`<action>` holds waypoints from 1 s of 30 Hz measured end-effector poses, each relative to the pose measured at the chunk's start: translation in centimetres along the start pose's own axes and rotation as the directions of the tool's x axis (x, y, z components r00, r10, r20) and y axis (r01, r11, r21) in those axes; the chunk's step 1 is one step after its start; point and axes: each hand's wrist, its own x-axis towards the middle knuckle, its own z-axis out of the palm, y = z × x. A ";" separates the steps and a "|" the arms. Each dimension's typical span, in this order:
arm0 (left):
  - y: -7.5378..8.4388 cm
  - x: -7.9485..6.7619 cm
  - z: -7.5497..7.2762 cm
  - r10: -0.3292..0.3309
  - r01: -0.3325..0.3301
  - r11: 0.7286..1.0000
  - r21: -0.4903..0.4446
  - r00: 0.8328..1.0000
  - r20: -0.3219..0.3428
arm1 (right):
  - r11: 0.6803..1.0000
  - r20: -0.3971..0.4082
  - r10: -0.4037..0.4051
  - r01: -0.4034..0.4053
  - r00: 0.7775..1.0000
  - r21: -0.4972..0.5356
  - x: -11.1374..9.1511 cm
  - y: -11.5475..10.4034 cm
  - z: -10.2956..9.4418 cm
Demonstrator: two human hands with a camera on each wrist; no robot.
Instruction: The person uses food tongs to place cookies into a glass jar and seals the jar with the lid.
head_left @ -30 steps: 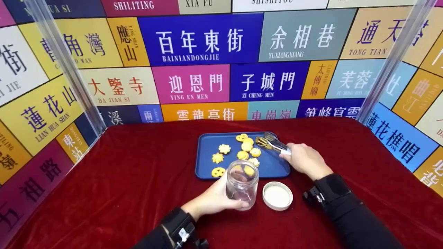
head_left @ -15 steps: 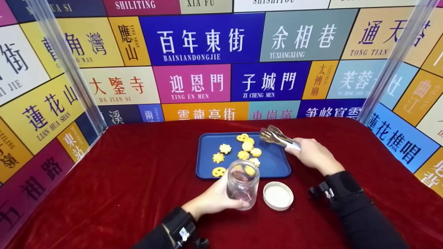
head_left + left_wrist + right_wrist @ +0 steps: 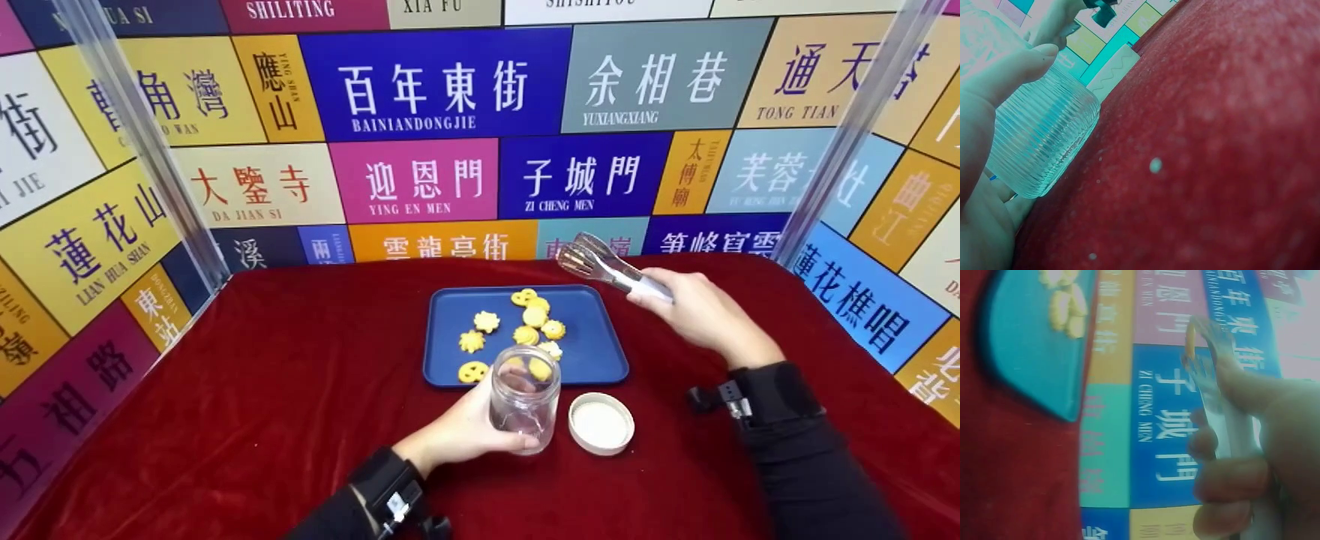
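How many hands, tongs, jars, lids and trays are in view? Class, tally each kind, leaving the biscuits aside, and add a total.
Hands: 2 (left hand, right hand)
Pairs of tongs: 1
Jar: 1
Lid: 1
Tray: 1
Total: 6

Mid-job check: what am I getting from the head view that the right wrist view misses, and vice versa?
Only the head view: the left hand gripping the jar, the lid beside it, and the whole tray.

Only the right wrist view: a close look at the fingers curled round the tongs.

Both: the right hand with the tongs, cookies on the tray, the red cloth and wall panels. Neither settles whether the tongs hold anything.
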 end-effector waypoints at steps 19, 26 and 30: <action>-0.1 0.1 -0.1 0.024 -0.024 1.000 0.001 1.000 0.007 | 0.923 0.148 -0.304 0.252 0.941 0.290 -2.4 -4.5 -4.1; -0.2 0.1 -0.1 0.017 -0.017 1.000 0.001 1.000 0.009 | 0.907 0.216 -0.354 0.278 0.910 0.316 -3.4 -5.8 -4.7; -0.1 0.1 -0.1 0.003 -0.003 1.000 -0.002 1.000 0.007 | 0.904 0.246 -0.394 0.324 0.886 0.280 -3.6 -5.9 -4.7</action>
